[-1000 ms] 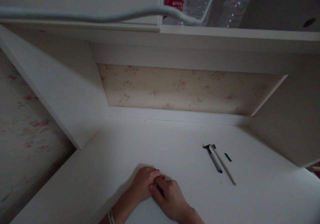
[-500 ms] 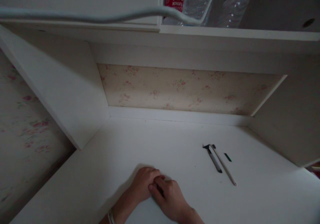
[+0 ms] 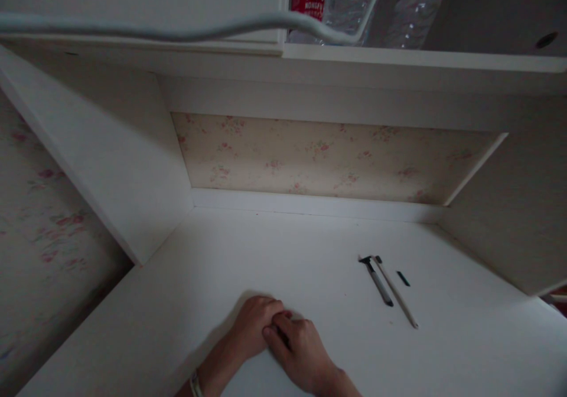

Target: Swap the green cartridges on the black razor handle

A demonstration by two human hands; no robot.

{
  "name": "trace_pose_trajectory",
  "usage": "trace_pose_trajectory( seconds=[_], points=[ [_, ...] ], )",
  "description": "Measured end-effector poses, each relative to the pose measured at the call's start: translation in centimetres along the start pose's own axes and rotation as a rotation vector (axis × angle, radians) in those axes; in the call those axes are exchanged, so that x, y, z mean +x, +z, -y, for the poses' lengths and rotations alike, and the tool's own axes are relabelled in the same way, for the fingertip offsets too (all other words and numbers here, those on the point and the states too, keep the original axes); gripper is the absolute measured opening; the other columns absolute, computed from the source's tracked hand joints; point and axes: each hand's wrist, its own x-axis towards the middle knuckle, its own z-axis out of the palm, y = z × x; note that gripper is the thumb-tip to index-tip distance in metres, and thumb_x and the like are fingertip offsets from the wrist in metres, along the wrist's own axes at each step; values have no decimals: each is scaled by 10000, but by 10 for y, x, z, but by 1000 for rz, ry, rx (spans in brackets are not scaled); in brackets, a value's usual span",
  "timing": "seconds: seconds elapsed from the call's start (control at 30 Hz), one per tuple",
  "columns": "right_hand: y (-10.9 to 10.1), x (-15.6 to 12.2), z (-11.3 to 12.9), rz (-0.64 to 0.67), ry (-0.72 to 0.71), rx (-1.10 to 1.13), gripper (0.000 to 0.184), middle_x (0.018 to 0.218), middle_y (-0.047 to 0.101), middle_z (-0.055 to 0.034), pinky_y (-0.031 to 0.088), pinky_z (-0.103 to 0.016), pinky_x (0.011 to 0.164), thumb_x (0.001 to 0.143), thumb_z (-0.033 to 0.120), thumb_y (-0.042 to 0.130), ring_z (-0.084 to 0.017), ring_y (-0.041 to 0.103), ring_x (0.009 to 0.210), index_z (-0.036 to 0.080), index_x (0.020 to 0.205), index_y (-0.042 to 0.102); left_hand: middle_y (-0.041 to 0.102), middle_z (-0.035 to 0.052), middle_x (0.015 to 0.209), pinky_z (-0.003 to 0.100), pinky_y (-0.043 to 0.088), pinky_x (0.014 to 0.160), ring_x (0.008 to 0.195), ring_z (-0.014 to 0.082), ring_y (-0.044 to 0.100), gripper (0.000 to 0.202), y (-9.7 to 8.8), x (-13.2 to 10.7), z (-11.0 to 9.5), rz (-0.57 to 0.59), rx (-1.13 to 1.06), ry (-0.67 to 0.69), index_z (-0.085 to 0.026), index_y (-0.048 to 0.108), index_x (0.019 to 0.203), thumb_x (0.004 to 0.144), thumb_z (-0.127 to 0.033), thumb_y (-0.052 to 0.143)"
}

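Observation:
Both hands rest together on the white desk [image 3: 336,255] near its front edge. My left hand [image 3: 253,325] is curled, its fingers closed against my right hand [image 3: 300,350], which is also curled with the thumb touching the left. A small dark thing shows between the fingers; I cannot make out what it is. To the right lie a dark pen [image 3: 377,281], a thin white stick [image 3: 397,294] and a small dark cap [image 3: 403,278], all apart from my hands.
White side panels [image 3: 128,166] wall the desk nook left and right, with floral wallpaper [image 3: 319,158] at the back. A shelf [image 3: 398,60] overhead holds water bottles [image 3: 336,1], and a white cable [image 3: 177,31] runs across it.

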Motion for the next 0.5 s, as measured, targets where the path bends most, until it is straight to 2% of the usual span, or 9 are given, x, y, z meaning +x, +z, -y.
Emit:
trace_pose_trajectory(
  seconds=[0.5],
  points=[
    [2,1,-1,-1,15,-4,220,693,662,7,338,-231,530,952,322,471,-153,607,578,213,791,575,659,16,726,261,377,650,727,179,593,147,1,2,0,20,-34,-32,-205,631,746,853,-245,538]
  ],
)
